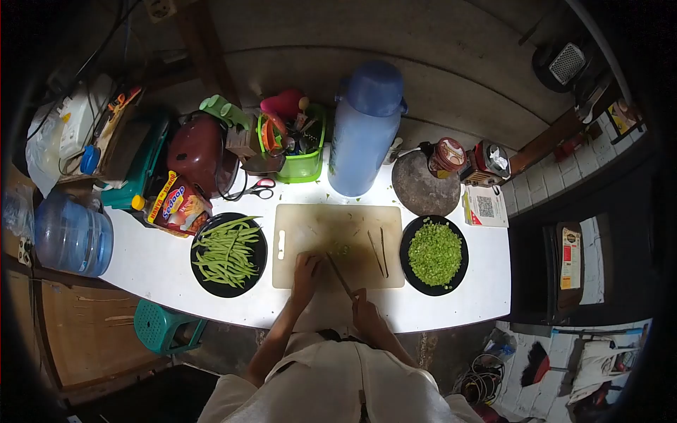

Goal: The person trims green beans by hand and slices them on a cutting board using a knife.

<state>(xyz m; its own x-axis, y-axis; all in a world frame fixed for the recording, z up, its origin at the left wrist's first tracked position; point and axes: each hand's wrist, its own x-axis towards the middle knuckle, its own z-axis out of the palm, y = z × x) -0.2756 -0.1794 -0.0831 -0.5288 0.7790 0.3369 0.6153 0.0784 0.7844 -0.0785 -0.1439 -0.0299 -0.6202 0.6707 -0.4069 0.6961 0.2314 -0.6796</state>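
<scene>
My right hand [365,310] is wrapped round the handle of a knife [340,275], whose blade points up and left over the cutting board [303,217]. My left hand [305,271] rests on the board's left half with its fingers curled together near the blade tip; whatever they hold is hidden. A few small green cut pieces [342,249] lie just beyond the knife. Two thin dark strips [378,252] lie on the board's right side. Left of the board, whole green beans [226,252] fill a black plate [262,264]. A second black plate [405,264] on the right holds chopped green beans [434,254].
Behind the board stand a tall blue flask [363,134], a green basket of utensils [302,168] and a round stone slab [423,187]. Scissors [262,187] and a Sedaap packet [178,204] lie back left. A large water bottle [74,233] stands at the left edge.
</scene>
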